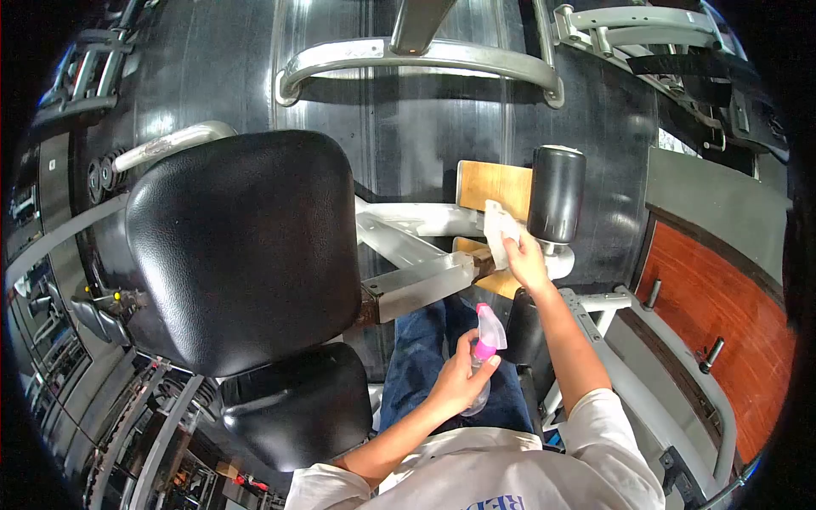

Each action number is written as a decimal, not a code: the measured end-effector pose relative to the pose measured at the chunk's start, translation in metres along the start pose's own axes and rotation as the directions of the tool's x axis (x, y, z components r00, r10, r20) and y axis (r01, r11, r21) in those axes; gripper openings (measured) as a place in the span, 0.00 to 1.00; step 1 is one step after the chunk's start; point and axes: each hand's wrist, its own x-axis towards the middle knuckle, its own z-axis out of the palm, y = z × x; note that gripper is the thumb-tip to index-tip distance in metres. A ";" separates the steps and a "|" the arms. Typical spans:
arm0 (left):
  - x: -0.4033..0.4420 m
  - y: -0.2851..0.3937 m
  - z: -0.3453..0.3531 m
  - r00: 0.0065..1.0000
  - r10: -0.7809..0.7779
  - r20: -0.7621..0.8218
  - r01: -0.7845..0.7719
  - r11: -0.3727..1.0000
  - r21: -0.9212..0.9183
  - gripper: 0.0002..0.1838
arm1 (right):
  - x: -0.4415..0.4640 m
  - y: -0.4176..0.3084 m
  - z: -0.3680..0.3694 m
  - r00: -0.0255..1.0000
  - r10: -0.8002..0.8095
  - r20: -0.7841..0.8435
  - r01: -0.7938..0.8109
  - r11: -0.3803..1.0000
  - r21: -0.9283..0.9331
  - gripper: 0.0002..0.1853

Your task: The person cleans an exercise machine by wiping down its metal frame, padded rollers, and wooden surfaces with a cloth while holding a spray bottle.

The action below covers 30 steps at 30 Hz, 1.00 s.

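My left hand (463,378) is wrapped round a clear spray bottle (486,336) with a pink and white trigger head, held in front of my lap. Reaching forward, my right hand (527,257) grips a white cloth (495,228). The cloth lies against the metal frame of a gym bench, near its wooden foot plate (501,183). Just right of the cloth stands a black padded roller (558,195). A silver metal beam (425,285) runs from the bench toward the cloth. My right fingertips are partly hidden behind the cloth.
A large black padded backrest (246,246) and a smaller black seat pad (297,408) take up the left. Ahead, a curved silver machine base (421,55) rests on the dark floor. A metal frame (671,365) and a reddish wooden panel (722,340) stand at the right.
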 end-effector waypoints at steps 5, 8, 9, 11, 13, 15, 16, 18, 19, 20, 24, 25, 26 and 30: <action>-0.014 -0.022 0.003 0.996 0.036 -0.079 -0.033 0.999 0.037 0.34 | -0.010 -0.015 0.043 0.874 -0.114 0.473 0.280 0.913 -0.297 0.21; -0.027 -0.056 0.006 0.986 0.059 -0.157 -0.089 0.978 -0.188 0.34 | -0.036 -0.030 0.087 0.842 -0.407 0.355 0.475 0.871 -0.127 0.20; -0.030 -0.068 0.004 0.981 0.084 -0.175 -0.130 0.954 -0.270 0.33 | -0.039 -0.043 0.095 0.797 -0.485 0.359 0.527 0.850 -0.022 0.18; -0.037 -0.070 -0.002 0.967 0.049 -0.249 -0.133 0.935 -0.330 0.32 | -0.061 -0.062 0.107 0.781 -0.570 0.255 0.597 0.801 -0.035 0.20; -0.040 -0.068 -0.003 0.947 0.074 -0.311 -0.168 0.944 -0.286 0.32 | -0.075 -0.056 0.097 0.777 -0.590 0.219 0.619 0.780 -0.091 0.21; -0.042 -0.069 -0.005 0.940 0.095 -0.328 -0.187 0.946 -0.263 0.32 | -0.084 -0.044 0.086 0.763 -0.619 0.186 0.645 0.751 -0.146 0.22; -0.045 -0.066 -0.005 0.946 0.091 -0.312 -0.184 0.941 -0.283 0.33 | -0.089 -0.024 0.081 0.802 -0.570 0.179 0.598 0.756 -0.267 0.23; -0.048 -0.059 -0.004 0.953 0.094 -0.288 -0.184 0.935 -0.304 0.34 | -0.091 0.000 0.064 0.901 -0.409 0.146 0.431 0.799 -0.420 0.23; -0.047 -0.061 -0.004 0.952 0.099 -0.289 -0.189 0.935 -0.300 0.34 | -0.090 0.011 0.053 0.948 -0.294 0.125 0.318 0.832 -0.454 0.23; -0.046 -0.065 -0.004 0.957 0.107 -0.270 -0.184 0.943 -0.278 0.33 | -0.085 0.022 0.046 0.961 -0.264 0.078 0.271 0.856 -0.440 0.21; -0.041 -0.067 0.000 0.967 0.093 -0.239 -0.158 0.949 -0.271 0.32 | -0.056 0.038 0.042 0.948 -0.282 -0.148 0.193 0.879 -0.436 0.16; -0.041 -0.066 0.001 0.973 0.054 -0.226 -0.120 0.950 -0.288 0.32 | -0.044 0.039 0.045 0.931 -0.273 -0.241 0.140 0.879 -0.456 0.15; -0.041 -0.065 0.002 0.970 0.056 -0.238 -0.129 0.944 -0.303 0.32 | -0.035 0.039 0.048 0.933 -0.273 -0.236 0.143 0.879 -0.455 0.15; -0.045 -0.065 -0.003 0.966 0.070 -0.248 -0.141 0.949 -0.282 0.33 | -0.022 0.009 0.078 0.955 -0.272 0.118 0.295 0.915 -0.276 0.16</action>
